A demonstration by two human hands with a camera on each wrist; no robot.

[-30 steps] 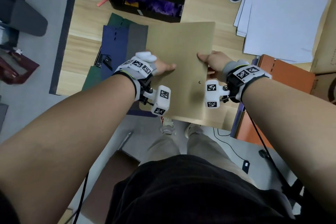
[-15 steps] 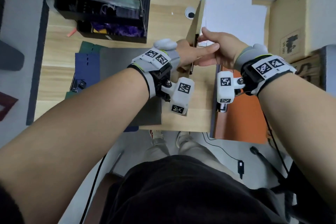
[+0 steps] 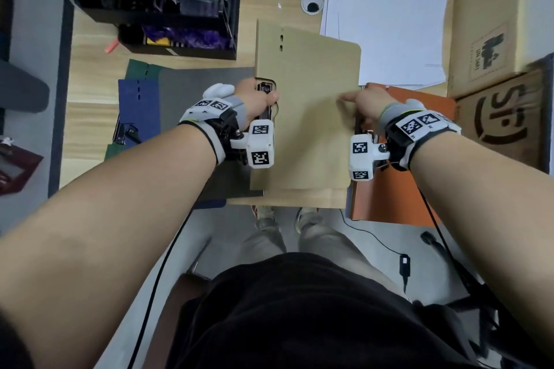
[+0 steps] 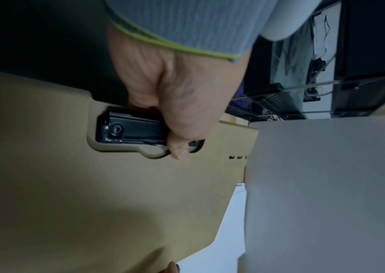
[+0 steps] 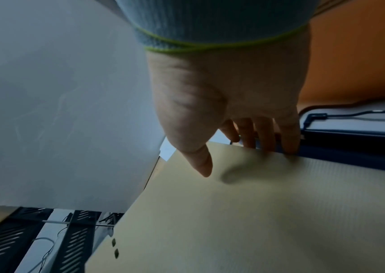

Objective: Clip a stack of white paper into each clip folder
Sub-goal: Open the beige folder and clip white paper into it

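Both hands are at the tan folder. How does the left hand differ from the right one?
The left hand curls round the black clip in the left-edge cut-out of the tan folder; the right hand grips nothing. The left hand is curled tight; the right hand's fingers are fairly straight, tips at the cover's right edge, thumb over it. Both work the same folder.

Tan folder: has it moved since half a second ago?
Yes. The tan folder stood on edge beside the white paper stack; now it lies flat, its corner overlapping that stack.
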